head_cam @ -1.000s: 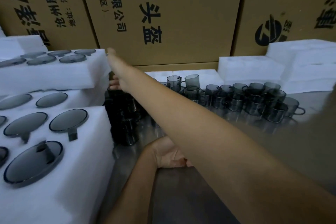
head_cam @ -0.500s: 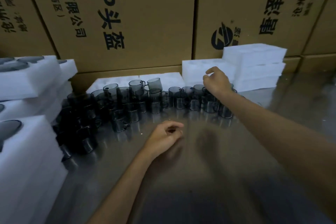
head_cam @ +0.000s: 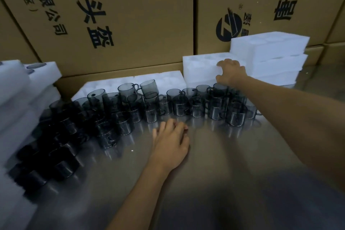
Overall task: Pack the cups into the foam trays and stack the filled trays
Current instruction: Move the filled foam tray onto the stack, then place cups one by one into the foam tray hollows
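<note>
Two hands out: right hand (head_cam: 230,73) grips front edge of empty foam tray (head_cam: 200,70) at back right, long side running left-right behind the cups (head_cam: 177,102), while left hand (head_cam: 170,141) rests loose on surface (head_cam: 224,183), nearer the cups, farther from tray.

We see the cups (head_cam: 153,106) crowded in a band across the table (head_cam: 214,183), running from the far middle round to the near left. Behind them a foam tray (head_cam: 168,80) lies flat against the cardboard boxes (head_cam: 130,15). To its right stands another tray (head_cam: 199,69), our right hand (head_cam: 230,73) on its near edge, with a stack of trays (head_cam: 270,56) further right. Our left hand (head_cam: 170,144) rests on the table before the cups. Filled trays (head_cam: 16,87) are piled at the left.
</note>
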